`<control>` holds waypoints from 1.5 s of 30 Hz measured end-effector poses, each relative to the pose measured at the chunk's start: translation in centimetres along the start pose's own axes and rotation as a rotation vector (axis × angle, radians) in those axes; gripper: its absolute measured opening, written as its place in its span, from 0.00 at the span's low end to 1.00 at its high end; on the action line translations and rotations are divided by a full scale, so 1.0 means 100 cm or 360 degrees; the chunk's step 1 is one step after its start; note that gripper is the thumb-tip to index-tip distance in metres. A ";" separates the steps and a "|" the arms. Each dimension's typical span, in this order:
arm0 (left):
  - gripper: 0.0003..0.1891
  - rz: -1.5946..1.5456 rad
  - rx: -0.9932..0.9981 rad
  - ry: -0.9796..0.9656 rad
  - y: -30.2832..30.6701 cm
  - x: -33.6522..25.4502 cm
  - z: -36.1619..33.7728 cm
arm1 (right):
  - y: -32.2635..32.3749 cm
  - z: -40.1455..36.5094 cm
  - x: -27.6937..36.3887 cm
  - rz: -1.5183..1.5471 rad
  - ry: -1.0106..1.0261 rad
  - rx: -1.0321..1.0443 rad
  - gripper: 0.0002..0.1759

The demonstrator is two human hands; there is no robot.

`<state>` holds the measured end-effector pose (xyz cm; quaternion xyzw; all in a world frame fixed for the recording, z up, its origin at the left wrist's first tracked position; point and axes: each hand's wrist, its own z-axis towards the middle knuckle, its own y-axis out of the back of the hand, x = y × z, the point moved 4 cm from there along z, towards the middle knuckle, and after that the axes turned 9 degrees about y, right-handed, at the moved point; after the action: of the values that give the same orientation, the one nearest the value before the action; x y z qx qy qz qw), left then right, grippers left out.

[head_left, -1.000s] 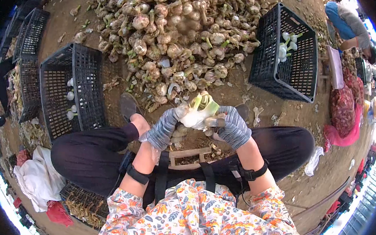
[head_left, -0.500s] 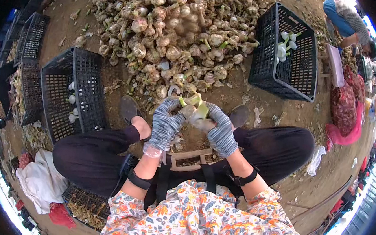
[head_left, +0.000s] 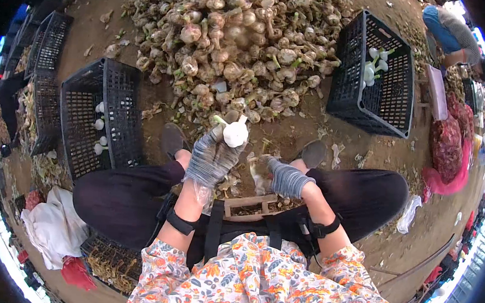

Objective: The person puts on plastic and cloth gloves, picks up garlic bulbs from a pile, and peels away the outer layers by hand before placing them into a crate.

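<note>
Peeled garlic bulb point(head_left: 236, 134) held up
Left hand point(head_left: 213, 158) grips the garlic bulb clear of the unpeeled pile point(head_left: 239, 43); right hand point(head_left: 285, 177) sits low, curled, contents unclear.

Soft, even daylight, bright all round, with only faint shadows under the knees. The peeled bulb point(head_left: 235, 134) glares near pure white. Fisheye bending bows the black crate point(head_left: 80, 116) at nine o'clock. A dark ring rims everything, and the edges blow out white around four and eight o'clock.
</note>
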<state>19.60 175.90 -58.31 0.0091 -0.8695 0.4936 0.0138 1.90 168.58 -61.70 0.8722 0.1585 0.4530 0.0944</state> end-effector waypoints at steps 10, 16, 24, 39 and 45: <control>0.18 0.0589 -0.0563 -0.0079 0.043 -0.007 -0.004 | 0.020 0.021 0.070 0.0574 0.0583 -0.0795 0.10; 0.13 0.0189 -0.0626 -0.1024 0.032 -0.102 -0.058 | -0.002 0.058 0.020 0.0145 0.0249 -0.0232 0.16; 0.20 -0.0102 -0.0480 -0.1907 0.026 -0.205 -0.147 | 0.027 0.124 -0.093 -0.0089 -0.0662 -0.1327 0.19; 0.22 0.2431 -0.1733 -0.0989 0.185 -0.066 0.048 | -0.016 0.170 0.001 -0.0452 -0.0432 -0.0347 0.17; 0.27 0.3194 -0.1603 -0.0970 0.111 -0.064 0.091 | 0.007 0.148 -0.026 -0.0316 -0.0452 -0.0353 0.19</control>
<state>25.56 173.82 -72.68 -0.5717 -0.5512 -0.1414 -0.5910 12.72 166.70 -71.93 0.8918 0.1778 0.3285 0.2554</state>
